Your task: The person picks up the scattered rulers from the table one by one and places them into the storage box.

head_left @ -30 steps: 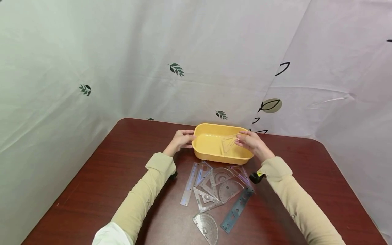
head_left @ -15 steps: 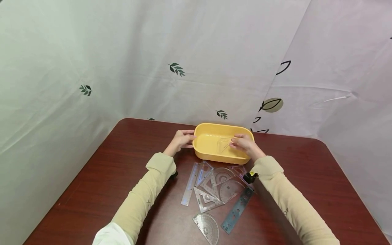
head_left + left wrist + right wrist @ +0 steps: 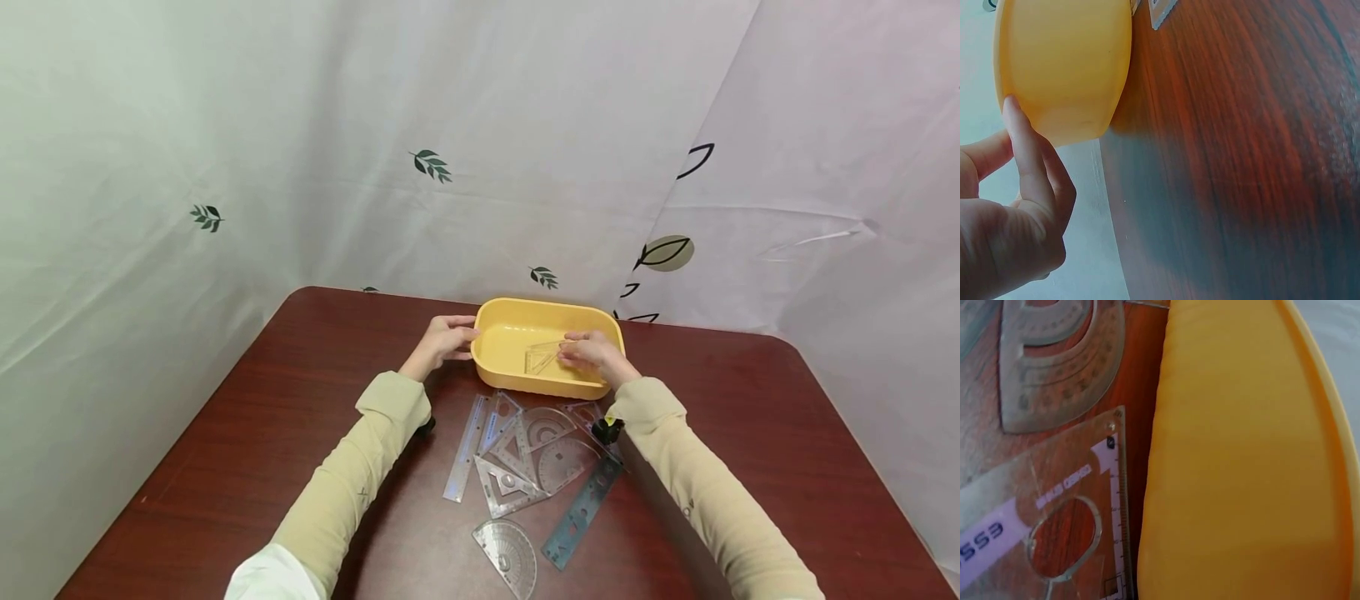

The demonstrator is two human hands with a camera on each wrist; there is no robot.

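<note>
A yellow basin stands near the table's far edge. My left hand grips its left end; in the left wrist view that hand has its thumb and fingers at the rim of the basin. Inside the basin, my right hand pinches a clear set square low over the bottom. The right wrist view shows only the outer wall of the basin, beside a protractor and a set square with purple print; the right hand is out of that view.
In front of the basin lie several overlapping clear set squares and protractors, a clear ruler at their left and a dark bluish ruler at their right. A separate protractor is nearer. A pale patterned curtain hangs behind the table.
My right hand has moved left and down into the basin with the set square, from above its right rim. My left hand has stayed at the left end.
</note>
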